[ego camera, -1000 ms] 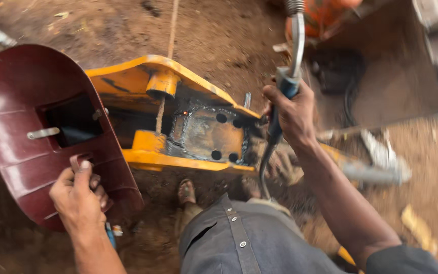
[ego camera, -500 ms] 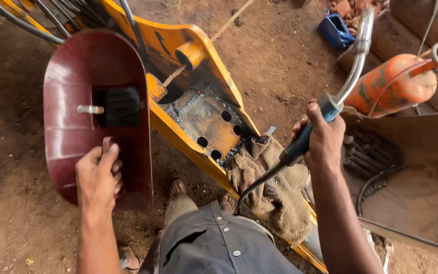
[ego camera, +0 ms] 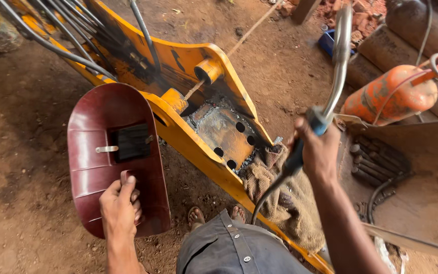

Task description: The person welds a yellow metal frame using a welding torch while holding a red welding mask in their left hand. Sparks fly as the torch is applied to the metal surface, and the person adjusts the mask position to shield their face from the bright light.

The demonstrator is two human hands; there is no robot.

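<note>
At twelve o'clock the welding torch [ego camera: 336, 66] in our right hand [ego camera: 316, 152] blurs and runs off the top edge, so we cannot see its tip, and its cable drops behind our grey shirt [ego camera: 239, 253] at six. Our left hand [ego camera: 120, 205] hides the lower middle of the dark red welding shield [ego camera: 112, 157], fingertips curled out of sight. The yellow excavator arm [ego camera: 188, 96] and its black hoses [ego camera: 51, 35] are cut off at eleven o'clock, while the brown cloth [ego camera: 285, 203] covers its lower stretch toward five.
</note>
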